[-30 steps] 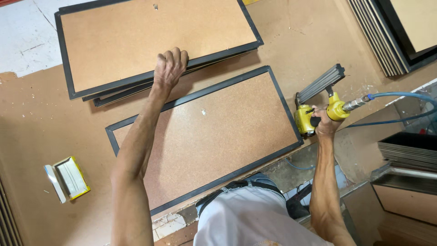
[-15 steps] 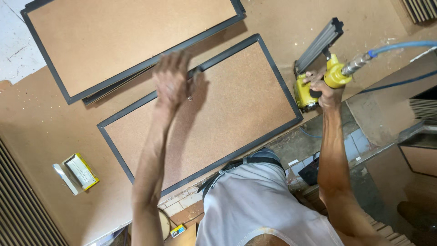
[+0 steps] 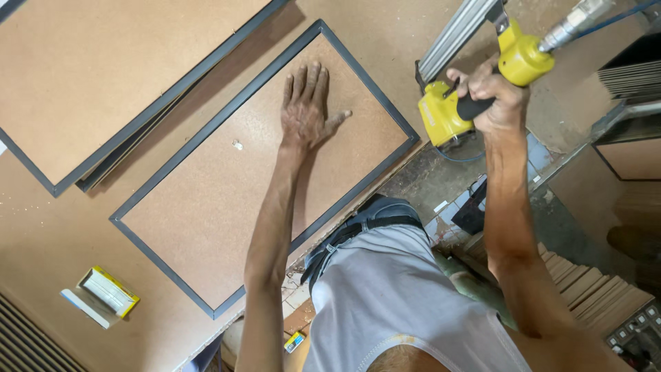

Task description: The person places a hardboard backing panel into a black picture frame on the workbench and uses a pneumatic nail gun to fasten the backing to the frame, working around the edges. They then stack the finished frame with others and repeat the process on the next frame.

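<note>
A dark-framed panel with a brown fibreboard back lies face down on the brown worktable. My left hand presses flat on its board, fingers spread, near the upper right end. My right hand grips the black handle of a yellow pneumatic nail gun, held just off the frame's right corner, its silver magazine slanting up and an air hose running off to the upper right.
A second, larger framed panel lies at the upper left over other frames. A small yellow box of staples sits at the lower left. Stacked frames stand at the right; wooden strips lie below on the floor.
My left hand slid from the frame's top edge down onto the middle of the board. The view shifted closer, and the nail gun now sits higher at the frame's right corner.
</note>
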Action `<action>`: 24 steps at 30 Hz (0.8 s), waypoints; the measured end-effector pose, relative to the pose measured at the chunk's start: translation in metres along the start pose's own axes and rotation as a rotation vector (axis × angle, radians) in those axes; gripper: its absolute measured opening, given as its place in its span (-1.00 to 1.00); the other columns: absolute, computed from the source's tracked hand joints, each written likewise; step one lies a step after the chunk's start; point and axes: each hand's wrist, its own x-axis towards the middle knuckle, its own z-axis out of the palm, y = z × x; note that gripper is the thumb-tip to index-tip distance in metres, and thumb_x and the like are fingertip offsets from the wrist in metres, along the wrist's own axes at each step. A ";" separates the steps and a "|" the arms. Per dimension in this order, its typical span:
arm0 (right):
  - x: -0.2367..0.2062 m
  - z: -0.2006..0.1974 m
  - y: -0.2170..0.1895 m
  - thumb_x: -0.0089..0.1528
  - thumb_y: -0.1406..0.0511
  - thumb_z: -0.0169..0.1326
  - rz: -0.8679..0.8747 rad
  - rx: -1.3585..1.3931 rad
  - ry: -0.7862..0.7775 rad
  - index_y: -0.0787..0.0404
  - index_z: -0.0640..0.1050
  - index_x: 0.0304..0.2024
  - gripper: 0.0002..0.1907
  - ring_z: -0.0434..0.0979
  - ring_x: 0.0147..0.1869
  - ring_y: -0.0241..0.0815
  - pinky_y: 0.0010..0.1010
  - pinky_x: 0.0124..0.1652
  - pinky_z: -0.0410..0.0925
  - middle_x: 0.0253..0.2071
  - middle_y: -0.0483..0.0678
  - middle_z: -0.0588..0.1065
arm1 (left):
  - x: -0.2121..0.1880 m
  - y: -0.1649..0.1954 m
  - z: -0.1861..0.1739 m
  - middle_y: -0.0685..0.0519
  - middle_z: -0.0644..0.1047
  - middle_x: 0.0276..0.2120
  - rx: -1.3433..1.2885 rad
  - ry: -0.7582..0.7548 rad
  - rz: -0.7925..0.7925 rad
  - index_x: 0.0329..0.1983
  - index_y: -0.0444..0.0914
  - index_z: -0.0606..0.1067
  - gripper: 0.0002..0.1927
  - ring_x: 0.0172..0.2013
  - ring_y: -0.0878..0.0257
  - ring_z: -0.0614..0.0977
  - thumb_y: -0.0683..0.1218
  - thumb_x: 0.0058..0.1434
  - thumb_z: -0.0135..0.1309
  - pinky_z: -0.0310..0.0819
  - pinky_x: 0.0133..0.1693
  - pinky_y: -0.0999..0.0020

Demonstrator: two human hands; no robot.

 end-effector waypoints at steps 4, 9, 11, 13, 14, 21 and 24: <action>-0.051 0.021 -0.022 0.10 0.49 0.04 0.046 0.091 0.006 0.23 0.42 -0.39 -0.91 0.45 -0.40 -0.05 0.09 0.27 0.29 -0.58 -0.04 0.35 | 0.042 -0.004 -0.010 -0.06 -0.13 0.57 0.094 -0.046 0.014 0.59 -0.23 -0.09 0.36 0.53 0.05 -0.21 0.79 -0.01 -0.65 -0.57 0.45 0.06; -0.100 0.040 -0.010 0.06 0.46 0.06 0.137 0.099 0.142 0.26 0.46 -0.39 -0.93 0.48 -0.35 -0.01 0.16 0.31 0.31 -0.53 0.00 0.37 | 0.043 -0.003 -0.003 -0.09 -0.17 0.59 -0.006 -0.060 0.054 0.62 -0.21 -0.12 0.49 0.55 0.07 -0.24 0.86 -0.16 -0.66 -0.70 0.41 -0.04; -0.106 0.052 -0.001 0.08 0.48 0.05 0.102 0.030 0.145 0.28 0.46 -0.39 -0.94 0.51 -0.35 0.01 0.18 0.28 0.38 -0.53 0.00 0.38 | 0.040 -0.004 -0.004 -0.10 -0.17 0.56 -0.027 -0.003 0.062 0.61 -0.16 -0.10 0.56 0.52 0.07 -0.24 0.90 -0.31 -0.61 -0.73 0.38 -0.06; -0.109 0.065 0.008 0.09 0.50 0.05 0.095 -0.037 0.178 0.30 0.46 -0.37 -0.93 0.53 -0.38 0.01 0.17 0.19 0.45 -0.53 0.01 0.38 | 0.038 -0.005 -0.006 -0.11 -0.18 0.57 -0.032 -0.023 0.061 0.61 -0.10 -0.08 0.59 0.53 0.06 -0.25 0.92 -0.38 -0.59 -0.72 0.40 -0.06; -0.110 0.071 0.010 0.10 0.52 0.05 0.094 -0.075 0.222 0.30 0.46 -0.35 -0.91 0.53 -0.41 -0.01 0.14 0.12 0.49 -0.53 0.00 0.38 | 0.037 -0.006 -0.007 -0.12 -0.18 0.57 -0.037 -0.037 0.066 0.62 -0.08 -0.07 0.61 0.53 0.05 -0.25 0.93 -0.42 -0.58 -0.71 0.41 -0.06; -0.102 0.094 0.013 0.13 0.55 0.10 0.180 -0.297 0.281 0.36 0.42 -0.29 -0.85 0.63 -0.31 -0.03 -0.05 -0.19 0.44 -0.47 -0.02 0.38 | 0.024 0.000 -0.008 -0.25 -0.24 0.55 -0.058 -0.036 0.078 0.62 -0.05 -0.06 0.63 0.51 -0.07 -0.30 0.95 -0.45 -0.56 -0.73 0.39 -0.14; -0.109 0.092 0.017 0.10 0.57 0.08 0.120 -0.267 0.246 0.32 0.43 -0.23 -0.79 0.53 -0.45 -0.06 0.02 0.05 0.54 -0.50 -0.02 0.37 | 0.013 0.023 -0.002 -0.29 -0.28 0.53 -0.039 -0.063 0.109 0.62 -0.07 -0.06 0.62 0.51 -0.10 -0.34 0.92 -0.45 -0.43 -0.77 0.34 -0.27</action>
